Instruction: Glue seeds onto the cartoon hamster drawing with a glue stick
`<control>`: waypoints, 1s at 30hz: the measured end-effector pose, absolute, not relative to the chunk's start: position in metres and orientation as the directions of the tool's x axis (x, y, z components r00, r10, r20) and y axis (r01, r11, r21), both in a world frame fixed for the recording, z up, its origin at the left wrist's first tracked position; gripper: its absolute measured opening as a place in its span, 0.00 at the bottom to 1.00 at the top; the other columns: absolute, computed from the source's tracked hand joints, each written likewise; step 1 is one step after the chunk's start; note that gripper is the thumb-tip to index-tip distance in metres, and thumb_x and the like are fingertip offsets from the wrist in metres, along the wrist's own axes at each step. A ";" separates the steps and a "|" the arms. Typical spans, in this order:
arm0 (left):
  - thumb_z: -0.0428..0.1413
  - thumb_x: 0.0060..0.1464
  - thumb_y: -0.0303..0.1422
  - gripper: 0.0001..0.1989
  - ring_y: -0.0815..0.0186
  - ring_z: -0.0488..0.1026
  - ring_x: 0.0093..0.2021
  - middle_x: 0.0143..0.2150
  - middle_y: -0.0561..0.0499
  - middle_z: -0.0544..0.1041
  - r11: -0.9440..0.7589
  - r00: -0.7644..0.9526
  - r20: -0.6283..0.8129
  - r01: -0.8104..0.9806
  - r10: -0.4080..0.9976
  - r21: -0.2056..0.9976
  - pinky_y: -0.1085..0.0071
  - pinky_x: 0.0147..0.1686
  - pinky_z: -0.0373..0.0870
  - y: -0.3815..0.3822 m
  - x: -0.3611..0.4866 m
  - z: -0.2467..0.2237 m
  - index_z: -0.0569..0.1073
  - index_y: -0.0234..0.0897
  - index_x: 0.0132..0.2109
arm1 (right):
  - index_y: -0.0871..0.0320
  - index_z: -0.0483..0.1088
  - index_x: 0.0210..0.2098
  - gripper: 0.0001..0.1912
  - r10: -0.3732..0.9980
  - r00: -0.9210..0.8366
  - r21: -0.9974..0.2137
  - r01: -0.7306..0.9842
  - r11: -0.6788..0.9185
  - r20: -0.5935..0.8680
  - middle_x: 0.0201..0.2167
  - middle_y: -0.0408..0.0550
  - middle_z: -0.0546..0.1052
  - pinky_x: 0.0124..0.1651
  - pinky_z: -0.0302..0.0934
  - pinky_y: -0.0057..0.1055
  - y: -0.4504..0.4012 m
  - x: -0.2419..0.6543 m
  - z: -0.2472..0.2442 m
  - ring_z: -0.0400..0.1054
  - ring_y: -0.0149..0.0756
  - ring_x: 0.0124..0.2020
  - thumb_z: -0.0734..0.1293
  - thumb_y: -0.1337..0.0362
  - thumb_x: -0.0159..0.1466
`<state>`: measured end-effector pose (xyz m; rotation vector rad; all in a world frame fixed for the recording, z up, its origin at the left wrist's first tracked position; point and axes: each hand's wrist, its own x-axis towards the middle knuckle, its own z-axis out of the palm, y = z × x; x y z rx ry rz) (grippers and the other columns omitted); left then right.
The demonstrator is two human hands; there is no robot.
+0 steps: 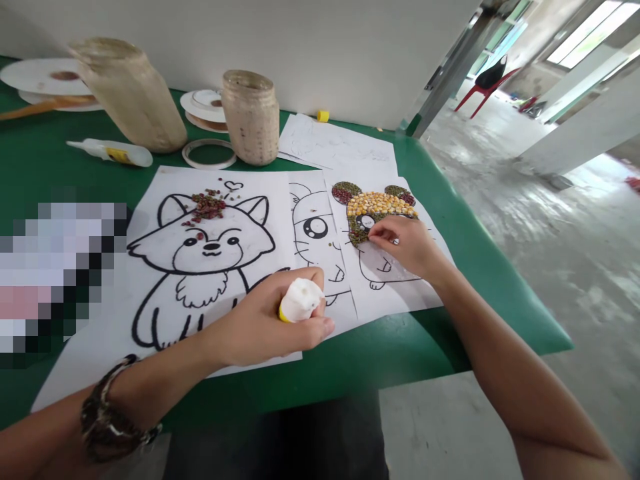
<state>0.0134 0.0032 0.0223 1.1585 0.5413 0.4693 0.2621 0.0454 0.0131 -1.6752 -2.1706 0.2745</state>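
Observation:
My left hand (280, 320) is wrapped round a white glue bottle (301, 300) with a yellow band, over the lower edge of the papers. My right hand (400, 243) has its fingertips pinched together at the face of the hamster drawing (395, 267); whatever they hold is too small to make out. Yellow corn kernels (383, 203) cover the hamster's forehead, with green and red beans on its ears and cheek. On the fox drawing (210, 257) to the left lies a loose pile of red and green beans (209, 205).
Along the back of the green table (500, 300) stand two cloudy jars (133, 97) (251, 120), white spools (204, 107), a tape ring (209, 153) and another glue bottle (111, 152). A yellow cap (323, 116) lies by more papers (340, 147). A pixelated area covers the left.

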 end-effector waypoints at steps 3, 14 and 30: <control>0.52 0.45 0.23 0.12 0.80 0.52 0.14 0.17 0.63 0.54 0.321 0.779 -0.149 -0.071 0.610 0.944 0.81 0.15 0.50 0.003 0.014 0.023 0.55 0.37 0.22 | 0.59 0.67 0.24 0.03 0.962 -0.205 -0.375 0.890 0.261 0.183 0.22 0.43 0.70 0.28 0.56 0.26 0.046 0.262 0.012 0.62 0.27 0.23 0.63 0.71 0.53; 0.52 0.45 0.25 0.13 0.79 0.51 0.14 0.17 0.62 0.53 0.327 0.780 -0.147 -0.078 0.608 0.942 0.80 0.14 0.49 0.005 0.014 0.022 0.54 0.37 0.22 | 0.59 0.67 0.24 0.03 0.966 -0.190 -0.423 0.871 0.249 0.178 0.22 0.42 0.69 0.28 0.55 0.26 0.046 0.265 0.011 0.61 0.27 0.23 0.64 0.71 0.53; 0.53 0.44 0.25 0.13 0.79 0.52 0.15 0.17 0.62 0.55 0.320 0.770 -0.159 -0.062 0.618 0.946 0.80 0.15 0.49 0.003 0.014 0.024 0.54 0.37 0.22 | 0.58 0.69 0.27 0.07 0.920 -0.318 -0.343 0.858 0.382 0.228 0.27 0.46 0.72 0.32 0.57 0.28 0.043 0.270 0.013 0.64 0.31 0.28 0.60 0.68 0.59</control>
